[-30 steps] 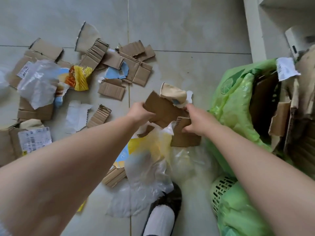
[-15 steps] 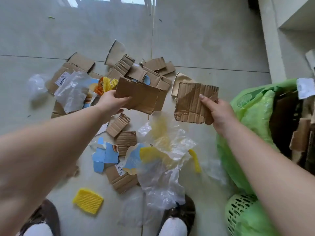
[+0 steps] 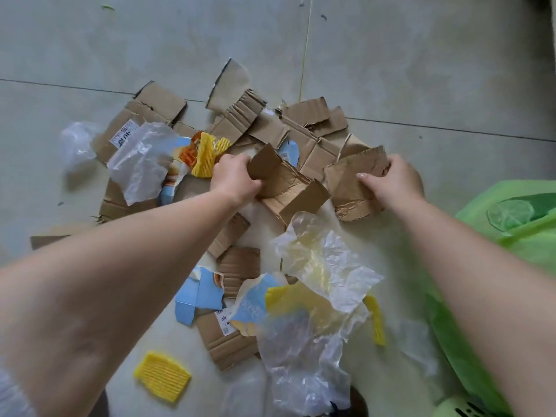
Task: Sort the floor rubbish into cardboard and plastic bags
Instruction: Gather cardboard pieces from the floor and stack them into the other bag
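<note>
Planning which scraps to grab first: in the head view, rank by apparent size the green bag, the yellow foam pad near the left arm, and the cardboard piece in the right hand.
1. green bag, partly cut off
2. cardboard piece
3. yellow foam pad, though it lies nearer the camera

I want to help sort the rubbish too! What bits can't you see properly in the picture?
- Green bag: head view, cut off by the right edge and crossed by the right arm, so its inside is hidden.
- Label on the far cardboard: print too small and blurred to read.
- Cardboard under the clear plastic sheet: partly covered.
- Floor beneath the left hand and its folded cardboard piece: hidden.
</note>
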